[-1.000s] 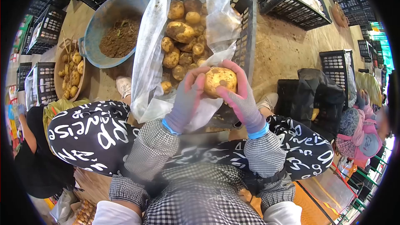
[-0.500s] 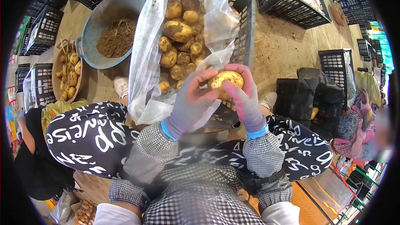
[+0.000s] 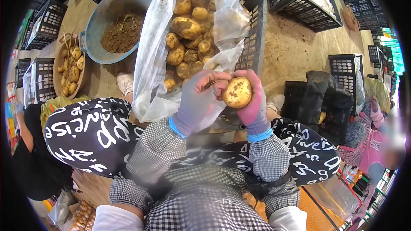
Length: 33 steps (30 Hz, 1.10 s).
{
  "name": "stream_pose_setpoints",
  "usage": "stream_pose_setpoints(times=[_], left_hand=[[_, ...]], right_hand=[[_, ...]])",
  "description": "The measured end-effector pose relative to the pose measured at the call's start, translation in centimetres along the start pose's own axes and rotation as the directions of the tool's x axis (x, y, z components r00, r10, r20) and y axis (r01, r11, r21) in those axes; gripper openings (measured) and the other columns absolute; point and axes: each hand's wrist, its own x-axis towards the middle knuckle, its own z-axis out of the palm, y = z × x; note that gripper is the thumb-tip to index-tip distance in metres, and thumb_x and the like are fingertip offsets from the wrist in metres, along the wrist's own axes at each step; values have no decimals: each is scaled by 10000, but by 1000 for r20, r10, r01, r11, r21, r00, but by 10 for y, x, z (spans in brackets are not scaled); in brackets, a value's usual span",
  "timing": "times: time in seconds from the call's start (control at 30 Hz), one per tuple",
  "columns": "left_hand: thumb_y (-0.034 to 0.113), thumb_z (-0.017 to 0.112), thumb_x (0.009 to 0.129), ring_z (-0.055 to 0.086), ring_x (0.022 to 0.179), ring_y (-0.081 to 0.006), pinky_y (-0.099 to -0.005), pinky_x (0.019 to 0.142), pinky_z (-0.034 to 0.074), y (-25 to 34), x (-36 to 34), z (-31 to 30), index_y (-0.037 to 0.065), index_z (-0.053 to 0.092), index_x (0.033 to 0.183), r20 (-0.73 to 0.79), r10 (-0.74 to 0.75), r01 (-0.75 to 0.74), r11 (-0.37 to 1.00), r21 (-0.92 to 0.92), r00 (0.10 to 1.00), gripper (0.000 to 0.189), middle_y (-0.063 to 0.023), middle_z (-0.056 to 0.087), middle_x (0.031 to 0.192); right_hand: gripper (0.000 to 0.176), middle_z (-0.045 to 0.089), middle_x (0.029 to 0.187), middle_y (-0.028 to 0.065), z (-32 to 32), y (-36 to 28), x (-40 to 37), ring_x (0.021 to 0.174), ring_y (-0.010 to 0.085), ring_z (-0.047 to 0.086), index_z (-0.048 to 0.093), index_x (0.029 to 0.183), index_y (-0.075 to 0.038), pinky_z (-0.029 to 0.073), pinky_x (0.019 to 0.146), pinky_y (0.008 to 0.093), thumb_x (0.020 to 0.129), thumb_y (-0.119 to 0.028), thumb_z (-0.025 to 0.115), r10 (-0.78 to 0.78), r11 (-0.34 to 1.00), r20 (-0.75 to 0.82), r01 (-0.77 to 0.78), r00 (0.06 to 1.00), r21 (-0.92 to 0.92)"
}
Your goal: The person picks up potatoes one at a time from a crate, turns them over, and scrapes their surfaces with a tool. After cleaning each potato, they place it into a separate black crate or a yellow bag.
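A yellow potato with brown specks is held in my gloved right hand, above the near end of a black crate. Touching the potato's left side is my gloved left hand, its fingers curled and pinched on a thin brown strip, perhaps a bit of stem or peel. Both gloves are grey with pink fingers. Beyond my hands the crate, lined with white cloth, holds several soil-stained potatoes.
A blue tub of soil stands left of the crate, with a brown basin of small potatoes beside it. Black crates stand at the upper right. A black bag lies at right. Other people sit at both edges.
The potato has turned to show a rounder face and sits slightly lower. My left fingers have shifted from around it to its left side, with a brown strip now showing between them.
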Motion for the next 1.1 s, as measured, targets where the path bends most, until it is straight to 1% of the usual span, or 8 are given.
stream_pose_setpoints(times=[0.13,0.23,0.3,0.37,0.47,0.73,0.87,1.1], left_hand=[[69,725,851,584,1072,-181,-297,912,488,-8,0,6,-4,615,1189,58,245,-247,880,405,968,363,-97,567,1231],[128,755,836,534,1187,-246,-341,1011,438,-7,0,4,27,523,1326,103,-156,174,964,-201,982,551,-127,528,1303],[149,767,825,494,1255,-285,-364,1064,403,-9,3,0,40,450,1401,130,-183,215,930,-298,974,667,-147,496,1347],[149,774,812,461,1299,-312,-378,1094,380,-14,8,-3,43,379,1451,73,144,-155,970,187,987,759,-165,465,1383],[88,803,755,449,1314,-221,-371,1099,395,-2,5,-3,38,390,1455,47,288,-272,819,506,956,814,-118,426,1427],[48,788,696,456,1318,-333,-397,1109,375,-20,7,-4,39,402,1434,36,292,-282,875,392,956,833,-186,462,1399],[60,806,749,415,1357,-252,-372,1136,349,-3,7,-2,36,393,1456,46,285,-253,750,612,957,819,-138,393,1473],[46,798,758,352,1395,-227,-365,1155,304,-7,4,8,31,284,1513,109,51,-69,984,164,993,913,-138,345,1510]], right_hand=[[317,629,1135,128,2,-19,1,1044,195,605,567,1142,29,492,911,313,989,-225,456,-107,949,42,115,993,-293],[370,614,1213,161,11,-32,-1,1157,221,565,545,1233,47,444,1008,335,968,-199,467,10,991,-38,-5,999,132],[550,538,1309,150,10,-35,-2,1179,226,545,406,1413,14,433,1020,355,902,-114,564,-14,999,92,10,996,46],[669,524,1265,117,22,-35,-4,1119,200,571,342,1451,4,503,929,335,872,-83,666,23,988,58,-32,998,149],[795,474,1326,113,21,-31,-4,1161,205,540,279,1483,-4,471,981,338,826,-78,721,-11,995,110,22,994,-95],[803,499,1310,111,8,-39,6,1178,211,544,304,1475,-24,478,999,348,810,-84,750,159,923,116,-189,981,335],[742,524,1261,113,16,-46,5,1137,214,568,342,1433,-38,510,955,343,797,-29,725,164,967,110,-182,980,177],[539,552,1156,87,17,-38,0,989,169,614,438,1292,-64,548,837,297,798,51,619,241,937,-5,-232,970,260]])
